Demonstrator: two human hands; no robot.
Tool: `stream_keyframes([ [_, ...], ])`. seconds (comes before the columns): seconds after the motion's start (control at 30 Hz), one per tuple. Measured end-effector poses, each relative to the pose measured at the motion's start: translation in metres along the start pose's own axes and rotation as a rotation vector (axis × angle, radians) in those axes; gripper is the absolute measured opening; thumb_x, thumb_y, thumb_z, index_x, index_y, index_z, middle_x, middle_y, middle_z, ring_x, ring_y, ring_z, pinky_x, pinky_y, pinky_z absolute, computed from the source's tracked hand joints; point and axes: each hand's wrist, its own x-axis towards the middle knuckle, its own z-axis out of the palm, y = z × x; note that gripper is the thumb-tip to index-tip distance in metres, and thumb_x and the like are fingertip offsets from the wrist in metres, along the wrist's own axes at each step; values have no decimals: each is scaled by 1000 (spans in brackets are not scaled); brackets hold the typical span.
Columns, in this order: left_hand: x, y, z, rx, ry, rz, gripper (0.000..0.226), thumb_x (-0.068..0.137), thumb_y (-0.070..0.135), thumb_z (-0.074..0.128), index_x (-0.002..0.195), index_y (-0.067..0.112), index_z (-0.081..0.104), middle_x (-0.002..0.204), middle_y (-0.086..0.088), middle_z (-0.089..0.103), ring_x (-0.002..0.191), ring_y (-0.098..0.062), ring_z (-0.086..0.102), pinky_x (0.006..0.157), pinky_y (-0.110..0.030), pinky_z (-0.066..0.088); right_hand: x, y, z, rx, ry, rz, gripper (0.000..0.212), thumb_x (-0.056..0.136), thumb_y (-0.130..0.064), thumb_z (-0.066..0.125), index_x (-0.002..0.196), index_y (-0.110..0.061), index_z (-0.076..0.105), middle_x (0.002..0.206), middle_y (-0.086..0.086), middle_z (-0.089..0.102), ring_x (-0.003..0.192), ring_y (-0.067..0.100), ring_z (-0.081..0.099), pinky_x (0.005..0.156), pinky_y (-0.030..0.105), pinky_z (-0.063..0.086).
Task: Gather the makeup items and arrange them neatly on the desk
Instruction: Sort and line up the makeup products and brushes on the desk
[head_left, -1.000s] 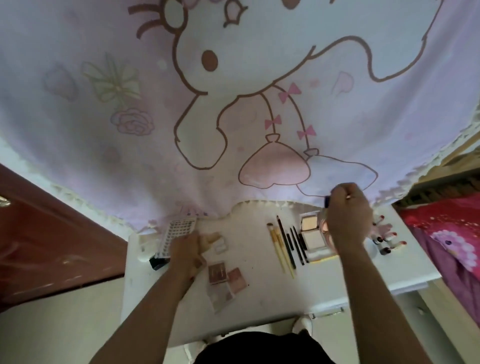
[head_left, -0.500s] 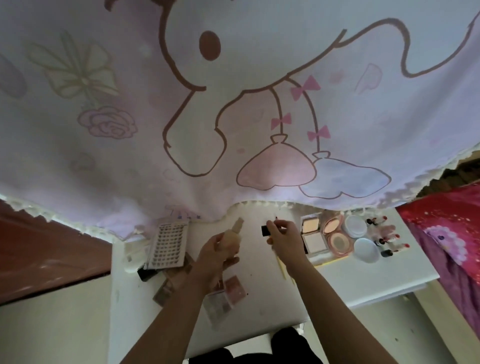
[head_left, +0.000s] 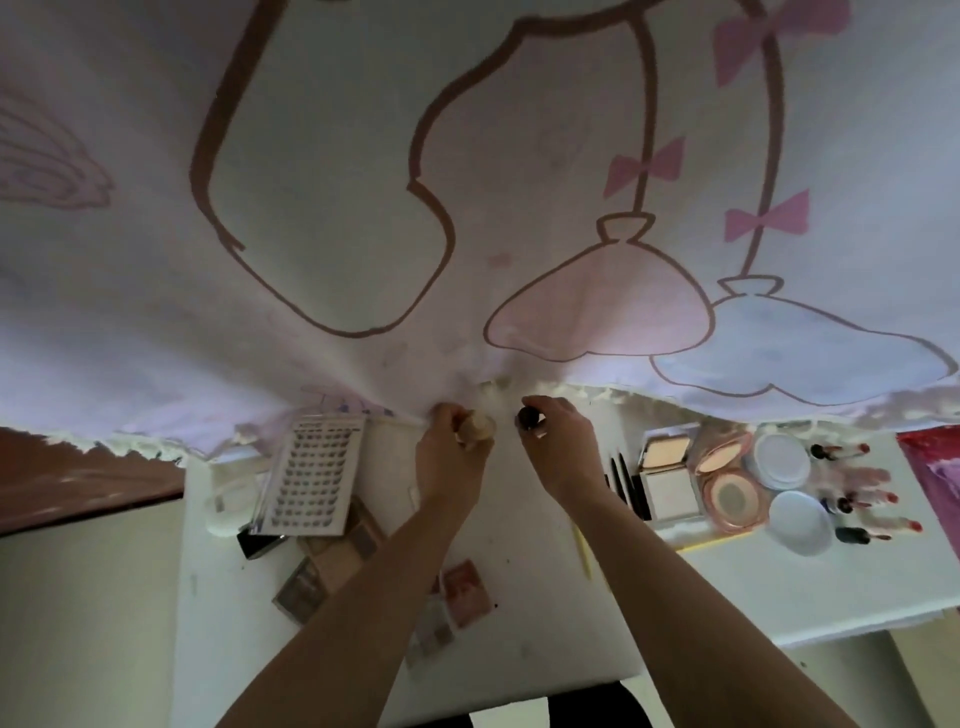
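Grips a beige foundation bottle (head_left: 475, 427) in the left hand (head_left: 451, 460), with fingers curled round its body, over the far edge of the white table (head_left: 519, 639). Pinches a small dark round piece (head_left: 527, 417) in the fingertips of the right hand (head_left: 560, 449), just beside the bottle but apart from it; cannot tell whether a cap or something else. Holds both hands close together, right under the lace hem of a hanging cartoon-print cloth (head_left: 467, 208).

To the left of the left hand: a white false-eyelash card (head_left: 306, 475) lying flat, with a black box (head_left: 260, 543) poking out from beneath its near corner. Nearer than that hand, beside and under the forearm: brown and pink eyeshadow palettes (head_left: 332, 556), overlapping untidily.

To the right of the right hand, in order outward: dark pencils (head_left: 623, 486) side by side, an open square compact (head_left: 667, 475), an open round pink compact (head_left: 727, 475), two white round lids (head_left: 782, 460), and lipsticks (head_left: 852, 534) with red tips stacked in a column. Nearer than the right wrist: a thin pale stick (head_left: 583, 551), partly hidden by the forearm.
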Motion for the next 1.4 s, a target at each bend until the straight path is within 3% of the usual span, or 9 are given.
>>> stream_keyframes([
  [0.17, 8, -10, 5, 31, -17, 19, 29, 86, 28, 73, 108, 19, 58, 97, 2, 69, 80, -14, 61, 67, -22, 44, 9, 8, 8, -103, -68, -76, 40, 93, -19, 64, 133, -15, 61, 124, 10, 64, 98, 29, 68, 90, 38, 54],
  [0.27, -3, -19, -7, 65, -23, 59, 36, 88, 20, 69, 122, 20, 57, 114, 1, 67, 99, -17, 63, 81, -26, 50, -4, 5, 0, -69, -85, -38, 61, 89, -9, 67, 145, -19, 45, 134, 6, 51, 99, 23, 65, 88, 33, 53],
  [0.37, -21, -29, -30, 89, 37, 84, 41, 92, 12, 61, 131, 16, 51, 126, 0, 57, 101, -14, 59, 83, -34, 54, -27, -2, -8, -6, -37, 1, 60, 88, -6, 64, 143, -21, 44, 133, 2, 46, 90, 16, 62, 78, 25, 47],
  [0.53, -58, -60, -74, 182, 119, 171, 28, 90, 0, 54, 114, 15, 62, 110, -3, 57, 90, -18, 56, 75, -33, 47, -74, -11, -1, -9, -128, -29, 38, 93, -18, 61, 130, -24, 54, 122, -4, 53, 88, 8, 59, 78, 22, 44],
  [0.7, -85, -97, -94, 281, 81, 226, 14, 91, 8, 56, 102, 11, 64, 110, -8, 60, 102, -27, 56, 77, -32, 46, -112, -13, 30, -57, -320, -39, 37, 92, -21, 59, 128, -27, 55, 122, -6, 54, 99, 11, 61, 83, 28, 52],
  [0.8, -96, -114, -98, 299, 46, 228, 18, 85, 6, 54, 100, 8, 64, 115, -11, 59, 106, -31, 55, 75, -36, 50, -120, -22, 46, -78, -385, -49, 37, 93, -26, 59, 130, -25, 54, 125, -2, 53, 103, 18, 61, 86, 35, 53],
  [1.0, -113, -134, -106, 329, 24, 273, 46, 75, -2, 44, 113, 7, 66, 116, -12, 65, 108, -31, 58, 93, -37, 48, -130, -35, 62, -261, -505, -189, 68, 80, -50, 69, 140, -25, 47, 133, 2, 48, 118, 24, 49, 98, 37, 45],
  [1.23, -106, -140, -118, 237, -17, 182, 46, 78, -4, 45, 114, 14, 68, 115, -4, 67, 106, -23, 60, 90, -28, 45, -133, -45, 67, -258, -497, -60, 74, 77, -51, 76, 140, -25, 48, 131, 4, 44, 114, 28, 53, 102, 38, 43],
  [1.4, -106, -140, -117, 255, -11, 167, 45, 78, -13, 53, 112, 12, 69, 111, -6, 68, 105, -24, 60, 87, -24, 41, -136, -40, 63, -123, -461, 23, 50, 80, -35, 78, 125, -25, 59, 120, 1, 46, 106, 24, 56, 97, 36, 47],
])
